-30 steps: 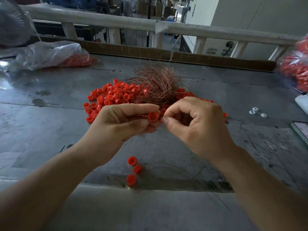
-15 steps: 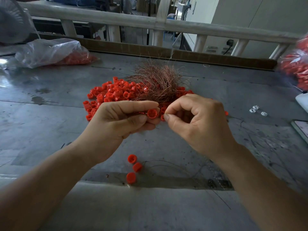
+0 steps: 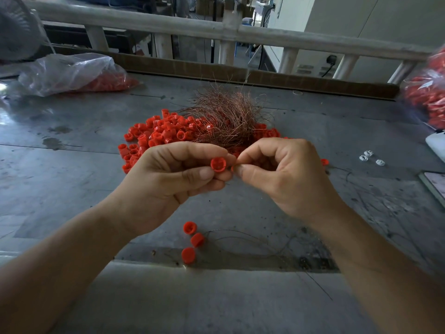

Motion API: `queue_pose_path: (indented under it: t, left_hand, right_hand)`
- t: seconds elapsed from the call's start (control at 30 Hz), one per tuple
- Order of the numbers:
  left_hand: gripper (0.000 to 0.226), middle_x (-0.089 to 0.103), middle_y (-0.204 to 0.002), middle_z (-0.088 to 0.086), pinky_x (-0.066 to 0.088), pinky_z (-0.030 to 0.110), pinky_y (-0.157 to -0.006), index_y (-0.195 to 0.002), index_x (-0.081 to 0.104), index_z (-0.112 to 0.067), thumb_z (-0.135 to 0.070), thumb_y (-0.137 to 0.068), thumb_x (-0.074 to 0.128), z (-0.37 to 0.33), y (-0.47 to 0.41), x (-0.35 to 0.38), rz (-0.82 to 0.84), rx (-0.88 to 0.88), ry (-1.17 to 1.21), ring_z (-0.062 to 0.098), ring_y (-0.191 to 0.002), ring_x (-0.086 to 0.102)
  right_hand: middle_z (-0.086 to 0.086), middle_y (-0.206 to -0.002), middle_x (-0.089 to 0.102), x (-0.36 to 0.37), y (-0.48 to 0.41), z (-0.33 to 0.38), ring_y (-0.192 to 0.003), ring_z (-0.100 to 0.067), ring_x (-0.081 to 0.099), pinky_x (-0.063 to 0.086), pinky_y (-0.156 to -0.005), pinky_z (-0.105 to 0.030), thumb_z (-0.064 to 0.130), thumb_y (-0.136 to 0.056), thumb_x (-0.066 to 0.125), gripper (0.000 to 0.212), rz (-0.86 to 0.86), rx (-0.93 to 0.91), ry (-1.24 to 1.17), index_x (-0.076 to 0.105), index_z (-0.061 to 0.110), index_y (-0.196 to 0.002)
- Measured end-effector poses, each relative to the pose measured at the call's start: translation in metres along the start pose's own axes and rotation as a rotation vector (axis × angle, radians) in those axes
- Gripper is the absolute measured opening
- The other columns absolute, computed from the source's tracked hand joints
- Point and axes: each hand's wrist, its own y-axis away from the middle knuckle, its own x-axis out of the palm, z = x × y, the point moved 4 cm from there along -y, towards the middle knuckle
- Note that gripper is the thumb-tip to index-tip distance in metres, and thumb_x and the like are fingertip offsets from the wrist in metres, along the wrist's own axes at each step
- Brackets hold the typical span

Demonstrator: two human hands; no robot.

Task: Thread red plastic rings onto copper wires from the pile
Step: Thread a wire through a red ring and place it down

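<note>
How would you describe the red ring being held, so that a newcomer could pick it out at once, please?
On the grey table, in front of the heap of red rings and the copper wire tuft, the left hand meets the right hand. The ring is pinched in the left fingertips, hollow face towards the camera. Unlike every other ring, it is held above the table.

Workshop, worn metal bench (image 3: pixel 72 184), bagged parts (image 3: pixel 72 73)

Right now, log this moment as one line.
left hand: pinches red ring | right hand: pinched beside ring, contents unclear | ring pile, copper wires: on table behind hands
</note>
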Motion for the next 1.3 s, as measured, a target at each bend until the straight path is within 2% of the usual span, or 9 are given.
queue_pose_path:
  t: [0.2, 0.3, 0.4, 0.5, 0.6, 0.67, 0.87, 1.03, 1.3]
  left_hand:
    - [0.024, 0.073, -0.088, 0.008, 0.055, 0.019, -0.064, -0.084, 0.075, -0.012, -0.007, -0.063, 0.064, 0.004, 0.000, 0.000, -0.032, -0.039, 0.077, 0.012, -0.075, 0.070]
    - [0.024, 0.073, -0.085, 0.008, 0.055, 0.019, -0.063, -0.083, 0.075, -0.012, -0.007, -0.063, 0.064, 0.005, 0.000, 0.000, -0.035, -0.056, 0.083, 0.012, -0.074, 0.070]
    - [0.024, 0.073, -0.083, 0.007, 0.055, 0.019, -0.064, -0.083, 0.075, -0.013, -0.008, -0.062, 0.066, 0.006, 0.001, 0.000, -0.036, -0.068, 0.078, 0.013, -0.074, 0.070]
    - [0.023, 0.073, -0.083, 0.006, 0.055, 0.020, -0.065, -0.084, 0.075, -0.014, -0.010, -0.062, 0.068, 0.008, 0.001, 0.001, -0.026, -0.073, 0.052, 0.014, -0.076, 0.070]
    - [0.023, 0.073, -0.082, 0.005, 0.055, 0.020, -0.065, -0.083, 0.075, -0.015, -0.010, -0.062, 0.067, 0.009, 0.002, 0.001, -0.040, -0.081, 0.033, 0.014, -0.076, 0.070]
    - [0.024, 0.073, -0.081, 0.005, 0.055, 0.020, -0.064, -0.082, 0.076, -0.015, -0.010, -0.061, 0.066, 0.009, 0.002, 0.001, -0.053, -0.080, 0.034, 0.014, -0.075, 0.070]
    - [0.024, 0.073, -0.083, 0.006, 0.055, 0.020, -0.065, -0.085, 0.075, -0.014, -0.010, -0.063, 0.067, 0.008, 0.002, 0.001, -0.033, -0.078, 0.045, 0.015, -0.077, 0.070]
    - [0.024, 0.073, -0.083, 0.006, 0.055, 0.020, -0.065, -0.084, 0.075, -0.014, -0.010, -0.063, 0.067, 0.008, 0.002, 0.001, -0.036, -0.083, 0.045, 0.015, -0.076, 0.070]
    - [0.024, 0.073, -0.083, 0.006, 0.055, 0.020, -0.064, -0.084, 0.075, -0.014, -0.009, -0.063, 0.067, 0.008, 0.002, 0.002, -0.030, -0.086, 0.033, 0.015, -0.076, 0.070]
  right_hand:
    - [0.013, -0.047, 0.055, 0.011, -0.001, -0.006, -0.044, 0.000, 0.045, 0.036, -0.044, -0.018, 0.010, -0.075, 0.073, 0.021, 0.093, 0.105, -0.090, 0.064, 0.026, -0.063]
    - [0.009, -0.050, 0.057, 0.014, 0.000, -0.007, -0.045, 0.000, 0.048, 0.040, -0.044, -0.018, 0.011, -0.074, 0.073, 0.017, 0.122, 0.110, -0.126, 0.065, 0.024, -0.066]
    - [-0.004, -0.057, 0.064, 0.012, -0.001, -0.008, -0.049, -0.006, 0.054, 0.047, -0.048, -0.024, 0.030, -0.067, 0.074, 0.011, 0.170, 0.135, -0.139, 0.068, 0.021, -0.070]
    - [0.007, -0.058, 0.065, -0.011, -0.010, -0.033, -0.056, -0.005, 0.058, 0.050, -0.061, -0.027, 0.049, -0.063, 0.068, 0.023, 0.077, 0.216, 0.025, 0.067, 0.026, -0.069]
    - [0.007, -0.065, 0.065, -0.052, -0.020, -0.069, -0.058, -0.005, 0.055, 0.043, -0.064, -0.020, 0.029, -0.077, 0.071, 0.008, -0.205, 0.296, 0.372, 0.067, 0.024, -0.072]
    - [0.001, -0.073, 0.067, -0.070, -0.019, -0.089, -0.064, -0.010, 0.055, 0.036, -0.062, -0.019, 0.020, -0.079, 0.070, 0.002, -0.269, 0.384, 0.515, 0.070, 0.018, -0.080]
    - [-0.009, -0.092, 0.070, -0.071, -0.017, -0.112, -0.091, -0.023, 0.063, 0.042, -0.080, -0.025, 0.013, -0.077, 0.070, 0.020, -0.206, 0.486, 0.634, 0.070, 0.013, -0.097]
    - [-0.011, -0.095, 0.064, -0.063, -0.018, -0.109, -0.093, -0.030, 0.057, 0.038, -0.074, -0.029, 0.014, -0.078, 0.068, 0.004, -0.154, 0.466, 0.768, 0.070, 0.014, -0.082]
    - [-0.009, -0.093, 0.058, -0.066, -0.021, -0.107, -0.091, -0.029, 0.056, 0.038, -0.075, -0.029, 0.014, -0.083, 0.063, 0.005, -0.150, 0.421, 0.716, 0.066, 0.011, -0.080]
